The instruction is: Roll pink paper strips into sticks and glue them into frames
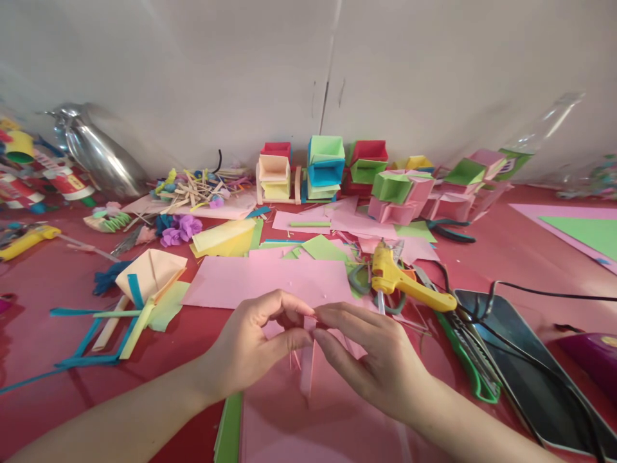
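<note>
In the middle of the head view, my left hand point(263, 337) and my right hand point(369, 350) meet fingertip to fingertip. Between them is a narrow pink paper strip point(307, 366), pinched at its top end and hanging downward. Both hands are closed on that upper end, and the fingers partly hide it. Below the strip lies a pink paper sheet point(289, 427), with green sheets point(227, 427) showing under its left edge. Just beyond my fingers is another wide pink sheet point(270, 280).
A yellow glue gun point(409, 283), a green-handled cutter point(475, 360) and a phone point(535, 373) lie to the right. Folded paper boxes point(325, 161) stand along the wall. At left are a paper piece with blue strips point(149, 270) and a steel jug point(99, 151).
</note>
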Demonstrator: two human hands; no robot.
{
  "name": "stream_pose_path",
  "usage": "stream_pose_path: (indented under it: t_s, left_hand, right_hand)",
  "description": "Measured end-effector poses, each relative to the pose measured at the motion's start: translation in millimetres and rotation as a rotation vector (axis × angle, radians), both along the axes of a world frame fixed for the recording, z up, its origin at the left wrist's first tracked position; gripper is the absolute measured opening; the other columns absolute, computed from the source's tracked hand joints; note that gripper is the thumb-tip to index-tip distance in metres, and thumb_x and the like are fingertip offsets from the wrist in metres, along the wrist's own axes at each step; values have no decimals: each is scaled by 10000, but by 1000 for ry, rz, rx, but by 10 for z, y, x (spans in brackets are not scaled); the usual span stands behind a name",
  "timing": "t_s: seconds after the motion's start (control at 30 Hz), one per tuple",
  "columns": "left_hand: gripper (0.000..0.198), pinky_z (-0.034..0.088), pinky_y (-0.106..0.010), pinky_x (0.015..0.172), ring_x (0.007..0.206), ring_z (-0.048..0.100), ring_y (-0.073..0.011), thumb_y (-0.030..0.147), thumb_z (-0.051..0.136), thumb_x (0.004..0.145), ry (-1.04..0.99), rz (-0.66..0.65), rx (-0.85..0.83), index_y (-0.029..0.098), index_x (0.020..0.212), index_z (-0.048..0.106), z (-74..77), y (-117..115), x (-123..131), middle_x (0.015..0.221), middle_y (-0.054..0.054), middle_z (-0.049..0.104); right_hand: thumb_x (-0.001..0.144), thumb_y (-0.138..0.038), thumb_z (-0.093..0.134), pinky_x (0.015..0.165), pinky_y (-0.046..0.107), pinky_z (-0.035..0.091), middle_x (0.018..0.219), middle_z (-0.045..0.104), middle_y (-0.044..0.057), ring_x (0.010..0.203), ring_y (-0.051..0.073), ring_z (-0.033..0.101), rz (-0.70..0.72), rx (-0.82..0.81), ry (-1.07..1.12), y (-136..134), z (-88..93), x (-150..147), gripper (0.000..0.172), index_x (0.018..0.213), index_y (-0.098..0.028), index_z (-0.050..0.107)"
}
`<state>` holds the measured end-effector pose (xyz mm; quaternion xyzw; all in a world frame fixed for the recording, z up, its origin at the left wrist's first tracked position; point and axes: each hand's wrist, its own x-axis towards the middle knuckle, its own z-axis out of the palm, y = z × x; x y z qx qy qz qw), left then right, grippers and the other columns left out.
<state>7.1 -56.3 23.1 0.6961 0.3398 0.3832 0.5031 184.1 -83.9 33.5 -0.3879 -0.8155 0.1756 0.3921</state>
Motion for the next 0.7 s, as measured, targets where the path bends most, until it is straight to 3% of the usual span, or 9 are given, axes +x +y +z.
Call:
stream_pose_path:
  t_s: [0.53,0.7]
  left_hand:
    - [102,466,-253,700,737,591,-133,263,631,765,-75,5,-143,168,795,613,22,12,-4,771,-18,633]
    - [70,464,-255,688,714,583,-130,239,627,768,-83,53,-42,174,778,606,11,-18,12,752,-15,633]
  right_hand:
    - [839,-156,477,611,231,507,825,676,57,704,130,627,-41,23,5,-23,24,-30,168,899,-176,632]
    - [820,-146,519,608,224,513,841,661,56,720,129,627,-91,34,48,-36,26,-49,174,908,-190,663]
